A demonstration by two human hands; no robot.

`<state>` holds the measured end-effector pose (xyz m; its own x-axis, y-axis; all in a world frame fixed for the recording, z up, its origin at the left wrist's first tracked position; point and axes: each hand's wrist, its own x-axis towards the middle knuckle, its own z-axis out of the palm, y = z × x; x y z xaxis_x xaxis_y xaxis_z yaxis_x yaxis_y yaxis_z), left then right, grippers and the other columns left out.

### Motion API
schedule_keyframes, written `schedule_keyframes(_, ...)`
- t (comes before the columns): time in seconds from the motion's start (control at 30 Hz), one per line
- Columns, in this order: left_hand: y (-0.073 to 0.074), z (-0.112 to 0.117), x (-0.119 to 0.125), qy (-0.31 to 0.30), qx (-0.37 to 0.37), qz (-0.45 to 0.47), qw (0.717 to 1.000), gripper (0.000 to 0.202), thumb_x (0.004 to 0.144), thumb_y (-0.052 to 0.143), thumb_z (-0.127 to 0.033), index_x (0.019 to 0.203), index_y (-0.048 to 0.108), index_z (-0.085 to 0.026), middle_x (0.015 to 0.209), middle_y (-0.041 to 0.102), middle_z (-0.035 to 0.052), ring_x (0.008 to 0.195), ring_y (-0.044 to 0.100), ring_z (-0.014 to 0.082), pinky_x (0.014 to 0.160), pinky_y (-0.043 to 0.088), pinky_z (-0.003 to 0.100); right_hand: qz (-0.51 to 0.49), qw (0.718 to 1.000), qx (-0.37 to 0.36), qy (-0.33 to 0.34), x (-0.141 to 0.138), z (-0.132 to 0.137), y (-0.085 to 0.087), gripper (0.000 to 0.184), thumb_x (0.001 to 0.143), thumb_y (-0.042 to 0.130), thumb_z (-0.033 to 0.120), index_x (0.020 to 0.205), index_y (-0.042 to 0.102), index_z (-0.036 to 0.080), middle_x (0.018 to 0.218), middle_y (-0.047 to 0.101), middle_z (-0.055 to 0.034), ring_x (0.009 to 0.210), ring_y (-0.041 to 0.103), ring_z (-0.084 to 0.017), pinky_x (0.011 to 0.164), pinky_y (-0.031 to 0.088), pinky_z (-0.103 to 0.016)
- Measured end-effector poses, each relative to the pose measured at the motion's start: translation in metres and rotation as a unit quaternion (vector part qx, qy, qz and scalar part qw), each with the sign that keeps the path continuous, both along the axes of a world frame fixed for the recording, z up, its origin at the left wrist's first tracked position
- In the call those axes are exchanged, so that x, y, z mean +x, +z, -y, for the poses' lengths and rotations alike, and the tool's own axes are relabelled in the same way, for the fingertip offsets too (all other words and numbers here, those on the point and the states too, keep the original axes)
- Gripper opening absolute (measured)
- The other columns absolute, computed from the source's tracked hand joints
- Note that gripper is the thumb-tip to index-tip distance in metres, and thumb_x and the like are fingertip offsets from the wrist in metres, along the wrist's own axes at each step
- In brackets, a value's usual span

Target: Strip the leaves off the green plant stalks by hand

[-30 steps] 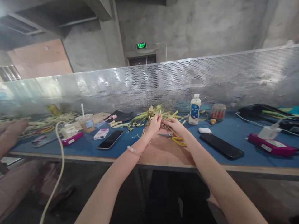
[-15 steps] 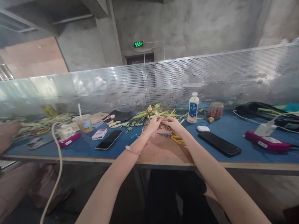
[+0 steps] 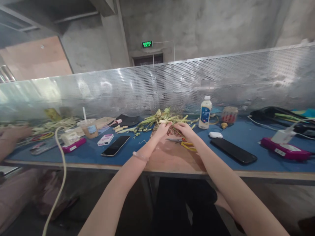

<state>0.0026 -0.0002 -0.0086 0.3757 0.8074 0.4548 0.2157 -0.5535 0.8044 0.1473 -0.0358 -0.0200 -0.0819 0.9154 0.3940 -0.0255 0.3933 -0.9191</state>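
Observation:
A pile of pale green plant stalks and leaves [image 3: 161, 115] lies on the bench in front of me. My left hand [image 3: 164, 127] reaches into its near side, with fingers closed round some stalks; the fingertips are partly hidden. A short gap away, my right hand [image 3: 183, 127] rests at the pile's right side. Its fingers are stretched out and apart over the plant bits. Just below the right hand, scissors with yellow handles [image 3: 188, 146] lie on a brown board [image 3: 172, 157].
A bottle [image 3: 205, 114] and a jar [image 3: 229, 115] stand right of the pile. Phones [image 3: 115, 146] lie either side, with a white earphone case [image 3: 215, 134], a pink power strip [image 3: 285, 148] and a drink cup [image 3: 88, 128]. Another person's hand [image 3: 18, 132] is at far left.
My hands, which met over the stalks, have come slightly apart, the right one moving away to the right. More of the scissors shows. The view has shifted a little.

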Motion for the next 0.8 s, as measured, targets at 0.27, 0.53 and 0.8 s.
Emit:
schedule_keyframes(0.27, 0.007, 0.0, -0.01, -0.06, -0.061, 0.056, 0.995, 0.028, 0.074, 0.059, -0.033, 0.092, 0.051, -0.013, 0.073, 0.065, 0.0052, 0.058, 0.059, 0.0114, 0.051, 0.045, 0.021, -0.07, 0.997, 0.013, -0.011, 0.002, 0.001, 0.007, 0.024, 0.063, 0.064, 0.034, 0.08, 0.059, 0.018, 0.063, 0.059, 0.0009, 0.052, 0.05, -0.011, 0.048, 0.04, -0.024)
schedule_keyframes(0.53, 0.012, 0.0, -0.016, -0.068, -0.056, 0.059, 0.994, 0.035, 0.073, 0.059, -0.038, 0.101, 0.054, -0.017, 0.072, 0.063, 0.0021, 0.058, 0.059, 0.0116, 0.052, 0.046, 0.022, -0.078, 0.997, -0.006, 0.028, 0.0, 0.002, 0.009, 0.028, 0.069, 0.062, 0.036, 0.09, 0.062, 0.018, 0.078, 0.065, -0.0049, 0.069, 0.06, -0.017, 0.067, 0.05, -0.032)
schedule_keyframes(0.8, 0.012, 0.006, -0.014, -0.081, -0.052, 0.019, 0.995, 0.038, 0.073, 0.056, -0.045, 0.096, 0.06, -0.014, 0.076, 0.063, 0.0044, 0.062, 0.058, 0.0119, 0.054, 0.044, 0.022, -0.01, 1.0, 0.004, 0.006, 0.0, 0.007, 0.01, 0.032, 0.074, 0.056, 0.044, 0.091, 0.064, 0.018, 0.073, 0.063, -0.0037, 0.065, 0.057, -0.015, 0.062, 0.05, -0.03)
